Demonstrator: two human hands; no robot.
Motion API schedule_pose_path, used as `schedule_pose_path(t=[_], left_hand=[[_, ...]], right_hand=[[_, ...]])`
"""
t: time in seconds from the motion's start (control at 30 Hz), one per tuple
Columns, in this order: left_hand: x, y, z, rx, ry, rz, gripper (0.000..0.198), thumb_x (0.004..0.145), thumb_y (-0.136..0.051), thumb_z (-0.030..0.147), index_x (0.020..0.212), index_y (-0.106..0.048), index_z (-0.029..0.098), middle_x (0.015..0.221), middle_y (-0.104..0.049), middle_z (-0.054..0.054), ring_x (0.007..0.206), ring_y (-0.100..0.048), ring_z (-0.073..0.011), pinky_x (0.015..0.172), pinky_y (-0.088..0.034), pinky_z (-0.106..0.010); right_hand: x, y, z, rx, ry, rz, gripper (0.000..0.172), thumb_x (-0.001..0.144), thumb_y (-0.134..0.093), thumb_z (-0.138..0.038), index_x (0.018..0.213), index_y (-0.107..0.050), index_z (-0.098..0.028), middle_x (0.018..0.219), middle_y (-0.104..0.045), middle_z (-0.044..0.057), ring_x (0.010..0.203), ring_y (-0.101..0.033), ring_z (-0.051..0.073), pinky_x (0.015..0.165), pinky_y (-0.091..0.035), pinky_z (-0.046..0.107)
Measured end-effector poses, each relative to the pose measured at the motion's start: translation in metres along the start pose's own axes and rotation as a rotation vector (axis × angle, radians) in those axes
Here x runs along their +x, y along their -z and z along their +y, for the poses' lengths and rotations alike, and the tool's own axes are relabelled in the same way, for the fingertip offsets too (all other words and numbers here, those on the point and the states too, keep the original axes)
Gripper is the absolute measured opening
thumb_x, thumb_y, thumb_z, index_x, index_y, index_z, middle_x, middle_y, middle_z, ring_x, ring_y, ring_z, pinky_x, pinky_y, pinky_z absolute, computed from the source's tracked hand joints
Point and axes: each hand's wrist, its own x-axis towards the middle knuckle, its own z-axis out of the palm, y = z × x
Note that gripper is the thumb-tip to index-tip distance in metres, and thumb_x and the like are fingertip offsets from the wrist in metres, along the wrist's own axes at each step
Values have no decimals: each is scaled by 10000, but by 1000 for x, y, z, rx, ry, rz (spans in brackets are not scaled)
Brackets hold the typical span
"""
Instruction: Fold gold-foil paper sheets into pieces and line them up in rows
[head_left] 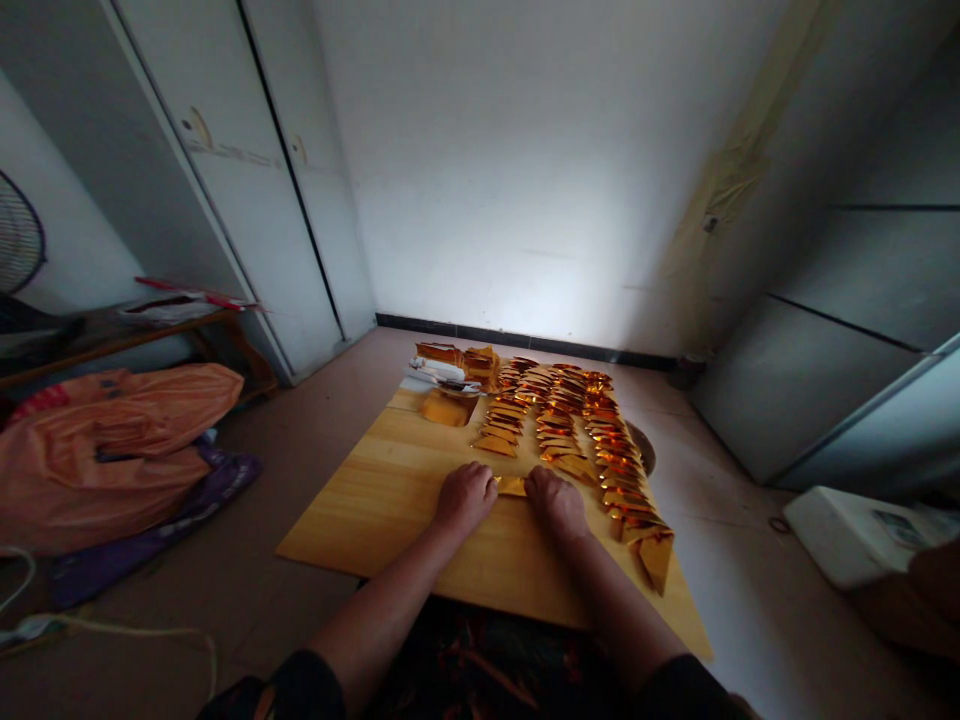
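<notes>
A narrow piece of gold foil paper [512,486] stretches between my two hands, low over the wooden board. My left hand [466,497] is closed on its left end, and my right hand [556,500] grips the right end. Just beyond and to the right stand rows of folded gold foil papers [559,425], close to my right hand. One larger folded gold piece [654,558] lies at the near end of the right row. Past my left hand sits a flat stack of gold paper sheets [448,407]. My fingertips are partly hidden by the curled hands.
The wooden board [360,510] is the work surface. At its far left corner are a white item [436,371] and more bundled gold paper [481,366]. Orange bags [120,450] lie on the floor at left; a white foam box [855,535] stands at right.
</notes>
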Motion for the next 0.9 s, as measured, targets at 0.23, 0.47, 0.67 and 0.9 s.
schedule_pose_path(t=[0.23, 0.47, 0.67, 0.9], left_hand=[[0, 5, 7, 94, 24, -44, 173, 893, -451, 259, 872, -608, 188, 901, -658, -65, 880, -593, -194, 759, -417, -300], [-2, 8, 11, 115, 41, -43, 146, 879, -470, 228, 896, -607, 183, 914, -658, -75, 890, -599, -207, 755, -422, -308], [-3, 9, 11, 90, 60, -38, 126, 869, -491, 229, 890, -607, 184, 910, -655, -76, 885, -596, -208, 767, -427, -312], [-2, 10, 12, 115, 62, -50, 141, 873, -476, 225, 898, -607, 181, 916, -655, -81, 901, -599, -215, 768, -437, -314]], right_hand=[[-2, 1, -3, -23, -8, 5, 194, 950, -414, -245, 875, -579, -173, 834, -669, 61, 730, -644, 137, 592, -356, 226], [-1, 4, -5, -28, -21, -10, 199, 943, -413, -247, 902, -594, -178, 847, -672, 70, 741, -640, 149, 599, -367, 230], [-1, 2, -5, -35, -21, -1, 189, 941, -421, -238, 894, -595, -180, 850, -677, 68, 741, -646, 149, 610, -375, 230], [-1, -1, -5, -47, -21, 17, 199, 939, -417, -238, 896, -599, -170, 832, -676, 70, 738, -646, 150, 591, -358, 225]])
